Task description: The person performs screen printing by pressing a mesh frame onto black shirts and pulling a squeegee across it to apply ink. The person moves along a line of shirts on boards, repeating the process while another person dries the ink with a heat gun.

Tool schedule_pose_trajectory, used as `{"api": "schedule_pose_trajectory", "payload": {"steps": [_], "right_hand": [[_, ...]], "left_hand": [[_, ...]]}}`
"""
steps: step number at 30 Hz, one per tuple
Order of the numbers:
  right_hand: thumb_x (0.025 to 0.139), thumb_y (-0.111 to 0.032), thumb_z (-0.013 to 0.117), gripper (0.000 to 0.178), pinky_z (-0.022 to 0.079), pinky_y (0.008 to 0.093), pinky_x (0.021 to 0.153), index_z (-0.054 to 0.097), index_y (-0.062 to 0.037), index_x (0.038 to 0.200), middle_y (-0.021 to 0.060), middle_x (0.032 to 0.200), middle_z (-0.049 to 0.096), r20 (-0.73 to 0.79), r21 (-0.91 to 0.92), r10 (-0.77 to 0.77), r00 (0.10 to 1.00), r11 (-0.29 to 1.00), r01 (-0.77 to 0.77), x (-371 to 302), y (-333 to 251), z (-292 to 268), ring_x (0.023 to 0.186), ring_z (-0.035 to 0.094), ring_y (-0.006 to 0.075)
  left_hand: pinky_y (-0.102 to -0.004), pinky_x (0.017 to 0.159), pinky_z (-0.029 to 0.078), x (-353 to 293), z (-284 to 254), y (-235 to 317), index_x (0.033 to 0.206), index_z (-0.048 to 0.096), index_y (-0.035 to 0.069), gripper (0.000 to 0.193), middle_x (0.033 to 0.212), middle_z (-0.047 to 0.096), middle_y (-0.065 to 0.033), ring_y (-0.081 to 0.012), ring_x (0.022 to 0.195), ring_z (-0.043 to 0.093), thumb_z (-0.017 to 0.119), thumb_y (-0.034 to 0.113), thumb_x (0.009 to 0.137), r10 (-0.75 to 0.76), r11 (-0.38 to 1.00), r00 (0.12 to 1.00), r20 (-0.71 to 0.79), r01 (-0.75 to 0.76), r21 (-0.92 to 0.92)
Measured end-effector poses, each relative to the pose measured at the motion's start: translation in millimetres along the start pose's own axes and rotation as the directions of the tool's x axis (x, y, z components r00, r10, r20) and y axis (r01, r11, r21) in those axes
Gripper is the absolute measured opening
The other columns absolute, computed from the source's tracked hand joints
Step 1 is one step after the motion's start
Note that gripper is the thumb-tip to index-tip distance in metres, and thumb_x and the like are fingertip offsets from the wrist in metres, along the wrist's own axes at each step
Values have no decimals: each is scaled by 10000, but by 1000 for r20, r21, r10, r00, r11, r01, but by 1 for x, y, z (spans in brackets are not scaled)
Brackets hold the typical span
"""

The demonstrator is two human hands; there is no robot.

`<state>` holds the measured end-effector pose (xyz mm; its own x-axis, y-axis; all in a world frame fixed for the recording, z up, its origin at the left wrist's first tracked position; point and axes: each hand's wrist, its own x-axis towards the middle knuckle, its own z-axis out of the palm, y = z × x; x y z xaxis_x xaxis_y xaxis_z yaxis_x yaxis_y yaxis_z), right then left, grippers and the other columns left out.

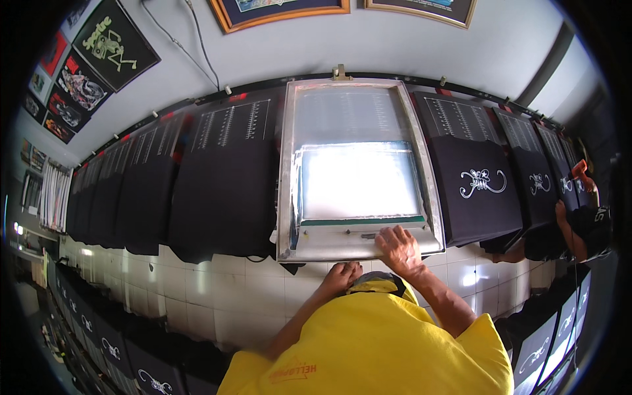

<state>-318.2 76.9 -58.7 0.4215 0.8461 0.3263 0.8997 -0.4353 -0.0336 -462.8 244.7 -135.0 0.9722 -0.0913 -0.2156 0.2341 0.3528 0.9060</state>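
Black shirts (pixel 224 197) flank the screen (pixel 357 178); I can't tell if left fingers (pixel 349 268) or right fingers (pixel 394 236) grip.

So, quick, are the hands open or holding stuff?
Left hand: can't tell if it's open or closed.
Right hand: on the metal bar; grip can't be told.

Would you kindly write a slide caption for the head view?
Right hand at the near end of a metal-framed screen, beside black fabric printed with white designs.
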Motion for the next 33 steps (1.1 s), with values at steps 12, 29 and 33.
{"api": "schedule_pose_trajectory", "payload": {"steps": [12, 29, 33], "right_hand": [[780, -419, 763, 625, 449, 429, 944, 562, -62, 1252, 133, 1301, 522, 251, 147, 135, 959, 973, -176, -17, -17, -18, 1184, 500, 300], [939, -143, 526, 227, 496, 401, 715, 629, -28, 1106, 150, 760, 624, -57, 553, 862, 503, 447, -703, -77, 129, 48, 737, 629, 285], [920, -129, 546, 169, 444, 340, 616, 645, -26, 1011, 100, 685, 578, 49, 618, 919, 390, 279, -735, -73, 136, 50, 643, 548, 156]], "left_hand": [[-248, 533, 378, -6, -7, -4, 1016, 596, 46, 285, 693, 525, 5, -84, 575, 463, 465, 296, 1058, -57, 954, 996, -63, 73, 291], [-434, 730, 535, -42, -154, 62, 1002, 680, -19, 273, 887, 699, -192, -408, 803, 669, 565, 227, 972, 557, 329, 683, -473, 341, 881], [-420, 669, 516, -36, -158, 55, 943, 687, -42, 251, 832, 651, -260, -367, 768, 692, 634, 203, 930, 565, 422, 652, -507, 300, 856]]}}
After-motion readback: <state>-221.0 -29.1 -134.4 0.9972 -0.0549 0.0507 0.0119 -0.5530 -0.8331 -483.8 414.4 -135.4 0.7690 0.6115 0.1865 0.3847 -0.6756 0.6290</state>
